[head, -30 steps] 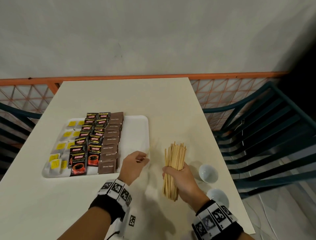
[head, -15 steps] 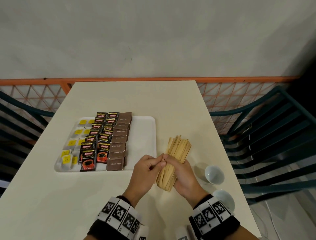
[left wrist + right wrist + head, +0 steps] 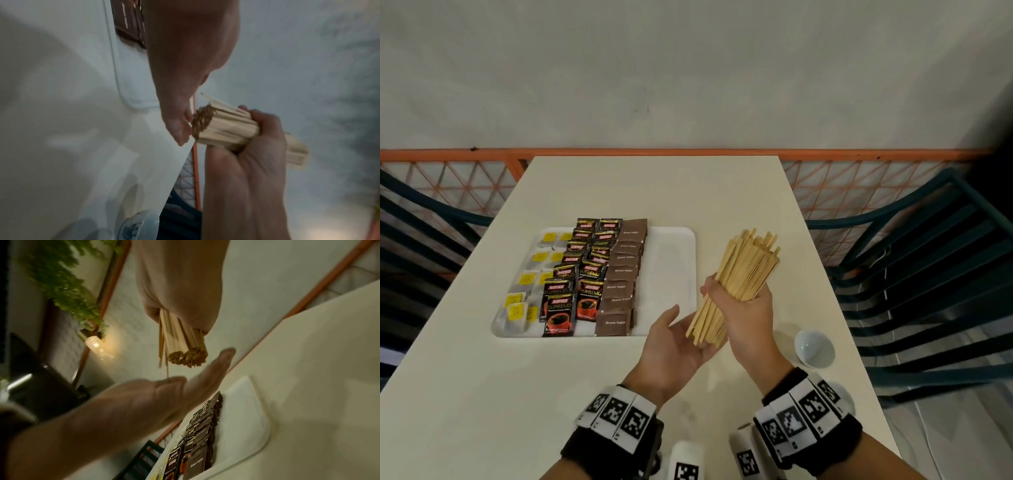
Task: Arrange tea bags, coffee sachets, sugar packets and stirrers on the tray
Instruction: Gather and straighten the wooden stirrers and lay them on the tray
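My right hand (image 3: 743, 301) grips a thick bundle of wooden stirrers (image 3: 743, 270) around its middle, tilted, above the table just right of the white tray (image 3: 674, 260). My left hand (image 3: 678, 339) lies flat, palm up, under the bundle's lower ends (image 3: 187, 356), fingers straight. On the tray lie rows of tea bags (image 3: 541, 274) with yellow tags, black coffee sachets (image 3: 580, 270) and brown sugar packets (image 3: 621, 274). The tray's right strip is bare. In the left wrist view the stirrers (image 3: 226, 128) show in the right hand's fist (image 3: 265, 134).
Two small white cups (image 3: 814, 347) stand on the cream table (image 3: 654, 192) near its right edge, close to my right wrist. Dark green chairs (image 3: 928, 260) flank the table on both sides. An orange mesh rail (image 3: 688, 152) runs behind the far edge.
The right hand has lifted the stirrer bundle up and tilted it to the right. The left hand let go of its pinch and flattened, palm up, beneath the lower ends.
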Demonstrator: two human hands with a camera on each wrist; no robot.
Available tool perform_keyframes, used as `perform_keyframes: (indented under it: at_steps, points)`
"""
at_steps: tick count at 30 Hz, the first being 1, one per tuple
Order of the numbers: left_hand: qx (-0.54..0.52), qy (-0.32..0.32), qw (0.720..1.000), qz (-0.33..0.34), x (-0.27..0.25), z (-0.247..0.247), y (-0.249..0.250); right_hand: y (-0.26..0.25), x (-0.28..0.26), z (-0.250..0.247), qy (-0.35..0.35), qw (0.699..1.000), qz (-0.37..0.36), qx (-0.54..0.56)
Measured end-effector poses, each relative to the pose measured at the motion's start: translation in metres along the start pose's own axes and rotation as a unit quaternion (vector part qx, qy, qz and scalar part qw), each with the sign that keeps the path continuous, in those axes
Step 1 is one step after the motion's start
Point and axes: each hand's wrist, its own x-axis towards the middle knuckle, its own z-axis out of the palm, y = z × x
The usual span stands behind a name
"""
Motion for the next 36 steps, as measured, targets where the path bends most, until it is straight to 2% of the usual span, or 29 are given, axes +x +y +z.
perform_keyframes:
  at_steps: [2, 5, 7, 11, 13, 16, 19, 21, 23, 27, 28, 29, 33, 36]
  points:
    - [0.009, -0.002, 1.000, 0.002, -0.001, 0.009, 0.000, 0.001, -0.006, 0.006, -0.008, 0.998, -0.050, -0.036]
    - [0.044, 0.015, 0.999, 0.012, 0.001, 0.014, -0.001, 0.006, -0.012, 0.009, -0.028, 0.995, -0.083, -0.057]
    - [0.066, 0.028, 0.997, 0.018, 0.003, 0.014, 0.000, 0.008, -0.013, 0.008, -0.036, 0.994, -0.085, -0.057]
    - [0.126, 0.005, 0.992, 0.021, 0.006, 0.009, -0.003, 0.013, -0.013, 0.005, -0.050, 0.994, -0.073, -0.066]
    - [0.198, 0.013, 0.980, 0.030, 0.005, 0.004, -0.005, 0.017, -0.013, 0.002, -0.055, 0.993, -0.076, -0.071]
    - [0.352, 0.029, 0.926, 0.133, 0.005, -0.007, 0.000, 0.032, -0.016, -0.005, -0.075, 0.992, -0.070, -0.075]
    - [0.382, 0.011, 0.878, 0.290, 0.004, -0.014, 0.013, 0.058, -0.017, -0.007, -0.079, 0.991, -0.049, -0.099]
    - [0.418, -0.031, 0.828, 0.373, 0.001, -0.010, 0.019, 0.073, -0.019, -0.005, -0.082, 0.990, -0.033, -0.106]
    - [0.488, -0.068, 0.756, 0.430, 0.001, -0.006, 0.021, 0.083, -0.022, -0.001, -0.098, 0.989, -0.016, -0.107]
    - [0.653, -0.082, 0.557, 0.506, 0.013, -0.008, 0.020, 0.094, -0.025, 0.004, -0.127, 0.986, -0.007, -0.111]
    - [0.673, -0.081, 0.529, 0.510, 0.016, -0.011, 0.018, 0.095, -0.026, 0.004, -0.130, 0.986, -0.002, -0.106]
    - [0.680, -0.081, 0.523, 0.507, 0.020, -0.015, 0.014, 0.096, -0.026, 0.004, -0.134, 0.986, 0.007, -0.099]
    - [0.665, -0.074, 0.559, 0.489, 0.027, -0.031, -0.006, 0.096, -0.025, 0.001, -0.151, 0.968, -0.022, -0.200]
    - [0.653, -0.068, 0.545, 0.522, 0.027, -0.033, -0.014, 0.105, -0.026, 0.000, -0.137, 0.939, -0.034, -0.313]
